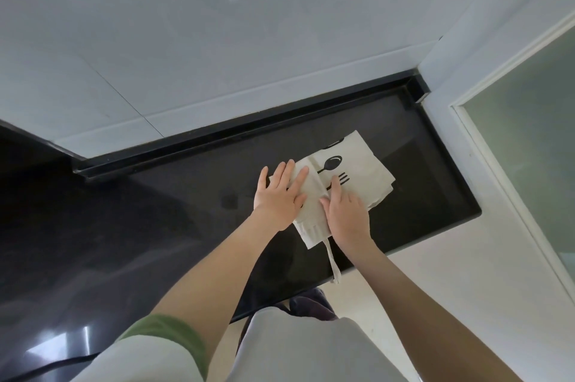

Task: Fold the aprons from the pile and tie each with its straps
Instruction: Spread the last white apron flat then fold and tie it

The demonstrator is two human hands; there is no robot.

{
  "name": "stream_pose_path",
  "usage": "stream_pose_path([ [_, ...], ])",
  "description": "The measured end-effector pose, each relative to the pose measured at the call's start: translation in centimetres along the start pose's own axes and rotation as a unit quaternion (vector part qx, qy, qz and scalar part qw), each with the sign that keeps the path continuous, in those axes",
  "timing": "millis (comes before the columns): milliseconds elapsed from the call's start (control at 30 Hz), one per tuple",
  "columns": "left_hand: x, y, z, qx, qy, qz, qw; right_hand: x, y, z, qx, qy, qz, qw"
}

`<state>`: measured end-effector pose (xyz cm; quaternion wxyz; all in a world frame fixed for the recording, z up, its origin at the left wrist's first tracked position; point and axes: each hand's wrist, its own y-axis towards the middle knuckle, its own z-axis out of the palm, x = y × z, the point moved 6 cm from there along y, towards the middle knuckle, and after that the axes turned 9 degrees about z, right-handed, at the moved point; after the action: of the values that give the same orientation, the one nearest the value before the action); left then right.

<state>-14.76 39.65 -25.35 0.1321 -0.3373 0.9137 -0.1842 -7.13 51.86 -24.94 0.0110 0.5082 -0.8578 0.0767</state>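
Observation:
A cream apron (361, 171) printed with a black spoon and fork lies partly folded on the black countertop (193, 195). My left hand (280, 195) presses flat on the folded left flap, fingers straight. My right hand (343, 210) rests on the apron just right of the fold, its fingers bent at the crease; whether they pinch the cloth I cannot tell. A cream strap (333, 260) trails from under the fold toward me and hangs over the counter's front edge.
A raised black ledge (249, 129) runs along the back of the counter below the white wall (217, 39). A white-framed glass panel (522, 138) stands at the right. The counter's right end (476, 213) lies close to the apron.

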Motion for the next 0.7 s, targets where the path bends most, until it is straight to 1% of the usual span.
stream_pose_path([
  [33,0.0,-0.2,0.0,-0.004,0.014,-0.009,1.000,-0.4,-0.2,-0.1,-0.047,-0.019,-0.005,0.999],
  [67,0.0,-0.5,0.0,-0.012,0.030,-0.016,0.999,-0.8,-0.3,-0.1,-0.077,-0.036,-0.007,0.996],
  [100,0.0,-0.8,0.0,-0.022,0.044,-0.020,0.999,-1.1,-0.3,-0.1,-0.086,-0.048,-0.015,0.995],
  [167,0.1,-1.5,0.1,-0.037,0.061,-0.025,0.997,-1.2,-0.3,-0.2,-0.079,-0.040,-0.027,0.996],
  [267,0.3,-2.3,0.5,-0.031,0.076,-0.019,0.996,-1.1,-0.1,-0.4,-0.031,0.050,0.029,0.998],
  [300,0.3,-2.5,0.7,-0.022,0.074,-0.026,0.997,-0.8,-0.1,-0.6,-0.019,0.080,0.035,0.996],
  [333,0.3,-2.8,0.7,-0.014,0.063,-0.038,0.997,-0.3,-0.3,-0.9,-0.016,0.091,0.015,0.996],
  [367,0.4,-3.1,0.8,-0.008,0.053,-0.053,0.997,0.5,-0.6,-1.1,-0.007,0.089,-0.029,0.996],
  [433,0.4,-3.6,0.8,-0.008,0.050,-0.073,0.996,2.4,-1.7,-1.2,0.050,0.095,-0.143,0.984],
  [500,0.8,-4.3,0.6,-0.017,0.054,-0.072,0.996,3.5,-3.3,-0.7,0.099,0.099,-0.217,0.966],
  [567,1.4,-5.1,0.6,-0.034,0.036,-0.056,0.997,3.6,-4.6,0.2,0.096,0.082,-0.246,0.961],
  [700,2.5,-6.1,0.6,-0.044,-0.047,0.022,0.998,3.2,-5.2,0.5,0.074,0.092,-0.237,0.964],
])
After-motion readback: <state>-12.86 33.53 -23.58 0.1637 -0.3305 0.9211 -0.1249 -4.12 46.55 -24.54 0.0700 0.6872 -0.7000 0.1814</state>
